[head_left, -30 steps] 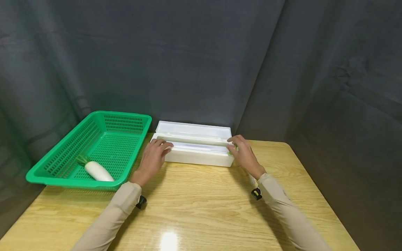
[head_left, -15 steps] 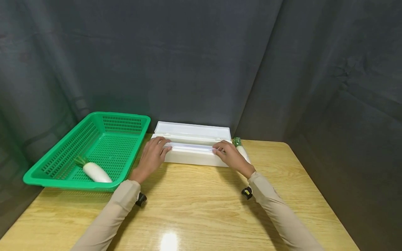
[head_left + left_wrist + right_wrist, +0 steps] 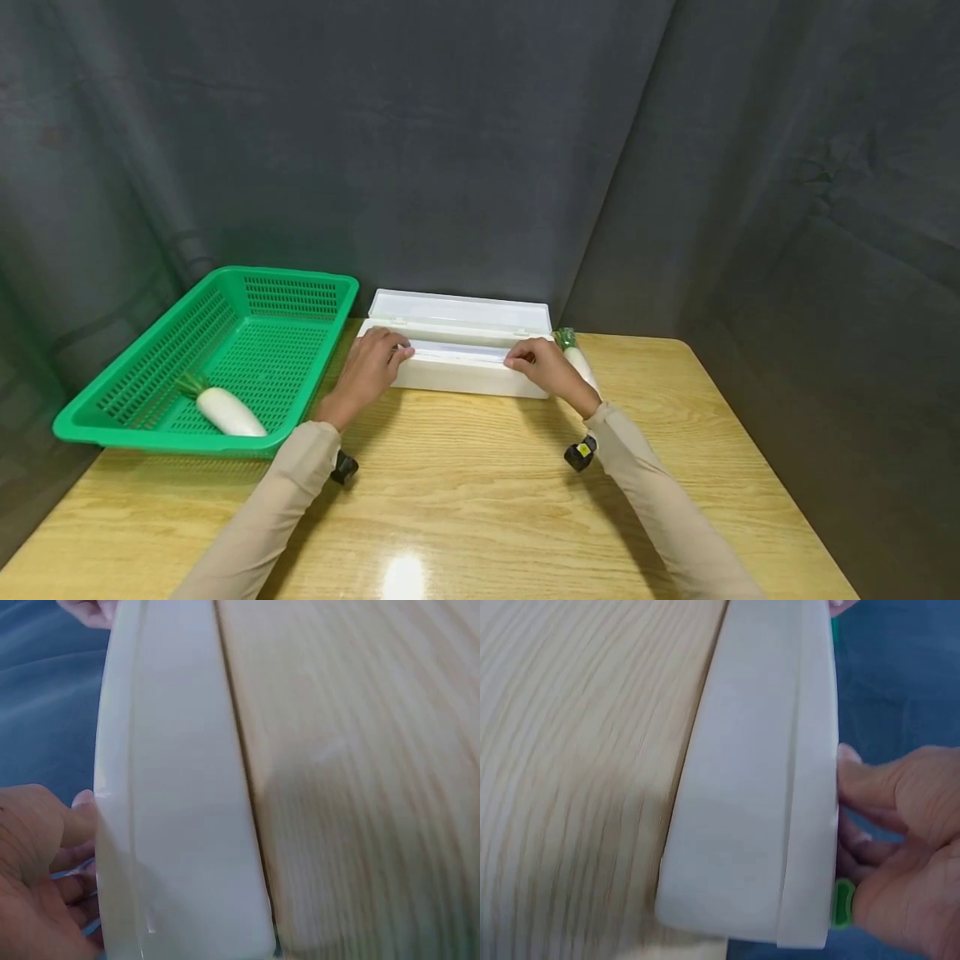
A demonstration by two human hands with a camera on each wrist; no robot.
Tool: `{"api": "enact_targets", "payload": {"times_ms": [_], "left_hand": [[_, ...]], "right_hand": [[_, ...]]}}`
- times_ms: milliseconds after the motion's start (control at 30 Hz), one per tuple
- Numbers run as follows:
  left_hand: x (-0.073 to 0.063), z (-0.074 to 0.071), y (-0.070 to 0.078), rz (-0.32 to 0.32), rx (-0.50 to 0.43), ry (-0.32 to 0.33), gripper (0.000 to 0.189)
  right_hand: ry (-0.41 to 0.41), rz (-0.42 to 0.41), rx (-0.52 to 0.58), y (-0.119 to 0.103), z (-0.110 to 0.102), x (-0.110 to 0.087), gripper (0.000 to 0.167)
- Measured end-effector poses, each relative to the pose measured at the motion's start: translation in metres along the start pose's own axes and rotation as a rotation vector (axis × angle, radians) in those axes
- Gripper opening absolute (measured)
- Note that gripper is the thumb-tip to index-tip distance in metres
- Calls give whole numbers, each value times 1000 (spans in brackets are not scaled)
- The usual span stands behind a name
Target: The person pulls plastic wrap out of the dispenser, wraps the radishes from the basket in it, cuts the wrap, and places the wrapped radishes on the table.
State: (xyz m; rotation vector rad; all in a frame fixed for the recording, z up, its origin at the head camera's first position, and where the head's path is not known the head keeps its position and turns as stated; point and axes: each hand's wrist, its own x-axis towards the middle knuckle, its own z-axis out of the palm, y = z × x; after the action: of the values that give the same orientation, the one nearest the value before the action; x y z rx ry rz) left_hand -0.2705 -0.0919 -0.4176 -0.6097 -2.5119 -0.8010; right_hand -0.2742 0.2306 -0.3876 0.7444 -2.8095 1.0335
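A long white box (image 3: 468, 377), like a cling film dispenser, lies on the table with its lid (image 3: 461, 308) raised at the back. My left hand (image 3: 365, 367) is at the box's left end, thumb at the front rim and fingers curled over the opening. Towards the right end, my right hand (image 3: 551, 368) has its thumb and forefinger close together at the same rim. A pale roll or strip (image 3: 457, 350) shows inside between the hands. In both wrist views the box wall hides the fingertips, so whether they pinch clear film cannot be told.
A green slotted basket (image 3: 341, 333) stands on the left with a white radish (image 3: 228, 412) in it. Another white radish (image 3: 579, 364) lies behind my right hand, beside the box. Dark curtains (image 3: 450, 150) enclose the wooden table (image 3: 465, 500).
My right hand has moved left from the box's right end to inside its front rim, uncovering the radish on the right; its thumb and forefinger have come together. My left hand stays almost in place.
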Motion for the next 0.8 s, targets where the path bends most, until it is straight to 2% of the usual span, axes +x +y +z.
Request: {"api": "enact_targets", "payload": {"times_ms": [167,300,400,500,633,800], "left_hand": [[6,-3,2,-53,-69,-20,14],[10,-4,5,-117,-116,-49,13],[11,-4,6,-162,-148,-59,12],[11,-4,6,-178,-163,-58,12],[11,-5,6,-149,-120,-54,16],[11,-6,6,-65,-25,-72,18]], "right_hand": [[63,110,52,-6,0,5,11],[102,170,32,-7,3,6,12],[121,179,-6,-6,6,6,13],[137,164,-48,-7,8,6,15],[165,140,-94,-9,10,6,15],[211,112,-105,-9,14,6,15]]}}
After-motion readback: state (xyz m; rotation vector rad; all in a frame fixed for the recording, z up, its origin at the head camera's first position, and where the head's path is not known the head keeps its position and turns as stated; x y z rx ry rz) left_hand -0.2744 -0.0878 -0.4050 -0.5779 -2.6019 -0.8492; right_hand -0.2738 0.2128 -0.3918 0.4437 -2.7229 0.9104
